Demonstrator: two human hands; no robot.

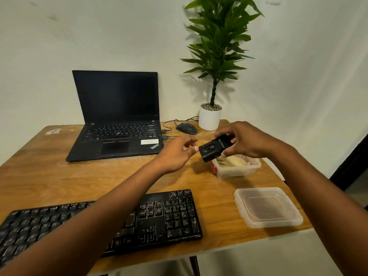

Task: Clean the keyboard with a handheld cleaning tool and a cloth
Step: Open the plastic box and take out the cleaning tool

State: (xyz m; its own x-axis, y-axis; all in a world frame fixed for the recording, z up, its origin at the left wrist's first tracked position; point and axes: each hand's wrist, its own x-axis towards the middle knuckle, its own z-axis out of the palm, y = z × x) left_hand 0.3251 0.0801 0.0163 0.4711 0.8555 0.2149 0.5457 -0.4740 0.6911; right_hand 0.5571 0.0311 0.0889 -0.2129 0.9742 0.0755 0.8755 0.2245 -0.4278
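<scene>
A wooden table (59,176) fills the lower two thirds of the frame. Along its lower left edge lies the black keyboard (159,220), partly hidden by the person's left forearm. In the upper left of the table stands an open laptop (117,116) with a dark screen. A potted plant (217,56) in a white pot rises at upper centre, against the pale wall. At lower right lies a clear plastic lid (267,207), and above it, right of centre, sits an open plastic container (237,166) holding something pale that may be a cloth; it is too blurred to tell. A dark mouse (186,128) rests beside the pot.

Just above the container, the right hand (247,140) grips a small black cleaning tool (216,148) from its far end, fingers curled round it. The left hand (177,154) is at the tool's near end, its fingers loosely bent and its thumb tip touching or almost touching the casing.
</scene>
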